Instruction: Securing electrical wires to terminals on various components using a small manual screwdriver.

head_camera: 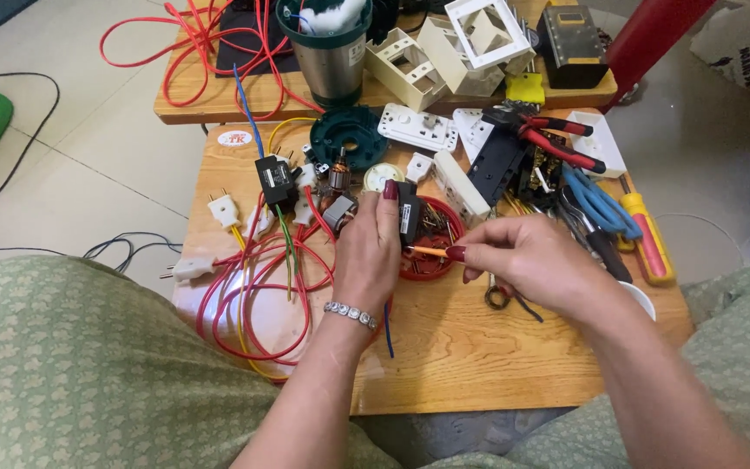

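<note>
My left hand [371,252] holds a small black electrical block [408,211] upright above a low wooden table [462,347]; a beaded bracelet sits on that wrist. My right hand [527,260] pinches a thin orange wire end [427,251] and points it at the black block. Both hands hover over a round red tray [427,265] with small parts in it.
Red, yellow and green wires [258,295] with white plugs lie at the left. A small motor [338,195], a green round base [349,132], white sockets, red-handled pliers [557,139], blue-handled pliers [601,204] and a yellow screwdriver [648,239] crowd the table's far half. A metal blender jar [330,52] stands behind.
</note>
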